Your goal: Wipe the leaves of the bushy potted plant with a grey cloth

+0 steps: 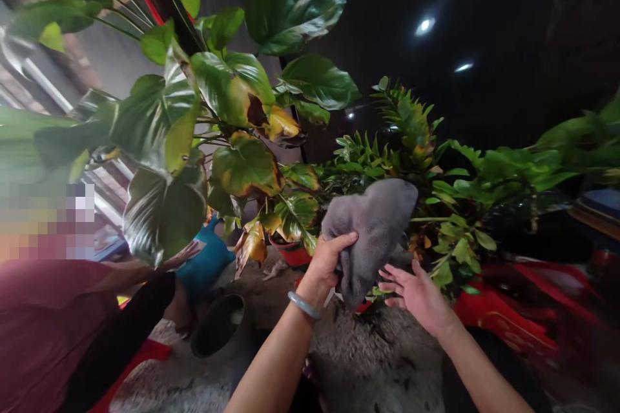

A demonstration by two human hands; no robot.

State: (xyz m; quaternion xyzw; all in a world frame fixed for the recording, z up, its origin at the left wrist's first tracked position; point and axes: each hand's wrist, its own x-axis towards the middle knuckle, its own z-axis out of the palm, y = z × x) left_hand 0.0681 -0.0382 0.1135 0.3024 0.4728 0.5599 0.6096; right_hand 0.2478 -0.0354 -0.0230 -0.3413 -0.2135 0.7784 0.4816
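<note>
A grey cloth [375, 226] hangs bunched in my left hand [329, 258], its thumb pressed over the near side and the other fingers hidden behind the fabric. Just right of the cloth's lower edge is my right hand [416, 293], fingers spread, holding nothing. Whether its fingertips brush the cloth I cannot tell. Behind the cloth grow leafy green potted plants [455, 190]. A large-leaved plant [232, 87] with several yellow and brown patches rises to the left, near a red pot [293, 253].
At the left a person in a reddish top [53, 322] sits beside the big leaves. A dark bucket [219, 326] stands on the rough floor, close to a blue object [206, 261]. Red bags [513, 316] lie at the right. Behind the plants is a dark glossy wall [436, 6].
</note>
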